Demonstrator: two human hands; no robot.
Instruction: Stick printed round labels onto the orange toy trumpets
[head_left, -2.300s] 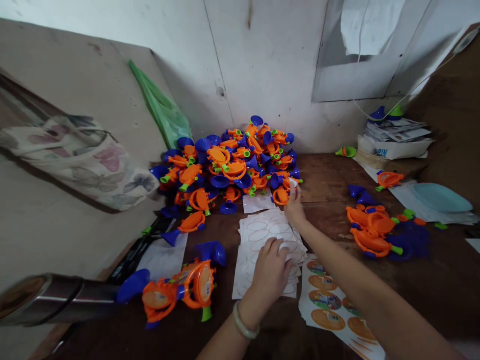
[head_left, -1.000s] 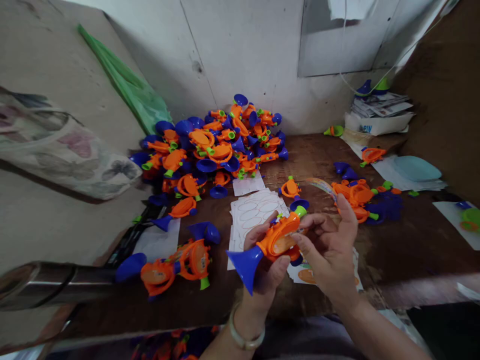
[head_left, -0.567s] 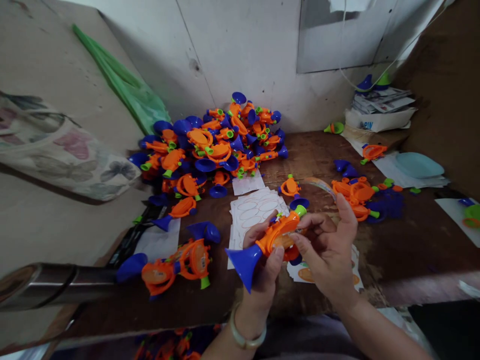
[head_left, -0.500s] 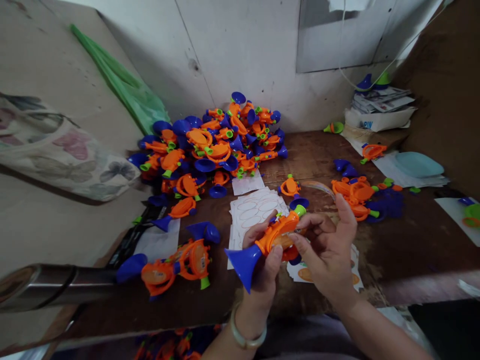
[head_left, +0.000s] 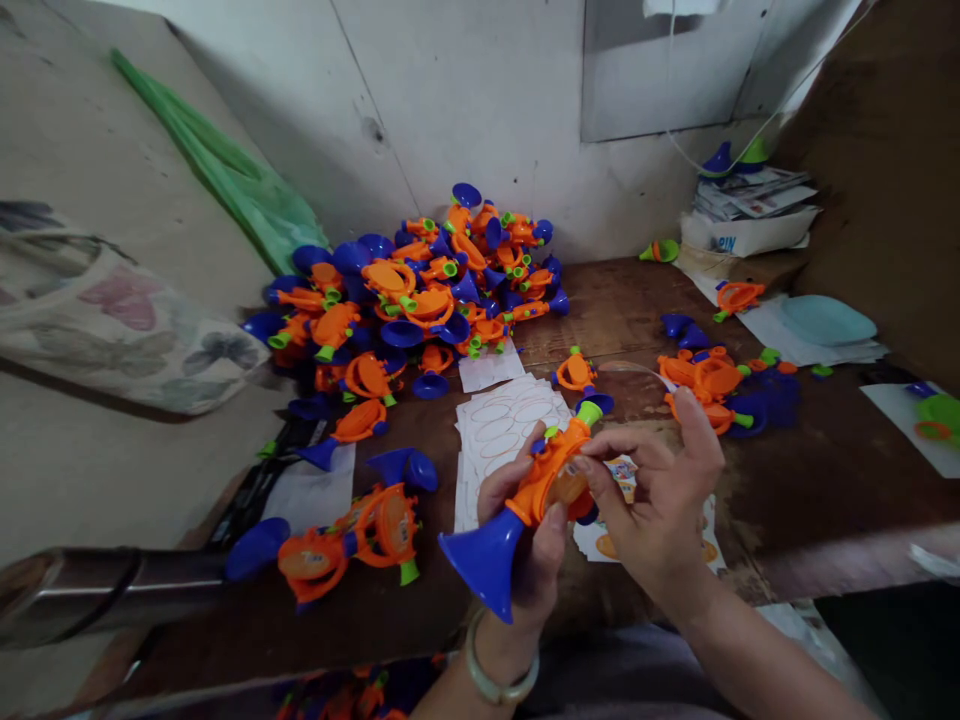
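Note:
My left hand (head_left: pixel 525 530) is wrapped round an orange toy trumpet (head_left: pixel 536 490) with a blue bell pointing down-left and a green mouthpiece pointing up. My right hand (head_left: pixel 660 490) pinches a sticker (head_left: pixel 621 472) against the trumpet's side, its other fingers raised. A curl of sticker backing arcs above the right hand. Beneath both hands lie a printed sticker sheet (head_left: pixel 607 545) and a stack of emptied sticker sheets (head_left: pixel 502 425).
A large pile of orange and blue toy trumpets (head_left: pixel 420 290) sits at the back of the wooden table (head_left: pixel 817 490). Two stickered trumpets (head_left: pixel 352 535) lie at front left, a smaller group (head_left: pixel 712 385) at right. A metal tube (head_left: pixel 90 590) juts in from the left.
My right hand fetched a trumpet from the pile and brought it to my left hand. Since then the trumpet has tipped bell-down, and the right hand presses a sticker on it.

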